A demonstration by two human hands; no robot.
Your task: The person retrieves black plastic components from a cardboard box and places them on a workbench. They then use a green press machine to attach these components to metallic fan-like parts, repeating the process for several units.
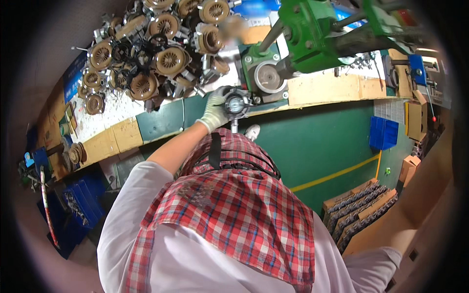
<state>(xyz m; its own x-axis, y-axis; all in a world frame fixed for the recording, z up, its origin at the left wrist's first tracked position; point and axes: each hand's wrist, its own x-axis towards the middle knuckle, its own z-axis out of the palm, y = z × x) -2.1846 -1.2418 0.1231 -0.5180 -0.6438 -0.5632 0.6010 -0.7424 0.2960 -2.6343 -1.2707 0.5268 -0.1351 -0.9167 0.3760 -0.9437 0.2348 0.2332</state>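
Left hand [215, 111], gloved, wrapped round metal motor part [235, 104] at bench edge [322, 90], beside green press [305, 29]. Right hand out of sight. Step looks like seating part; next needs careful alignment.

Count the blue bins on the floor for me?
1 clear: a blue bin on the green floor, right of the bench. Blue boxes at lower left may be more; others may be hidden.
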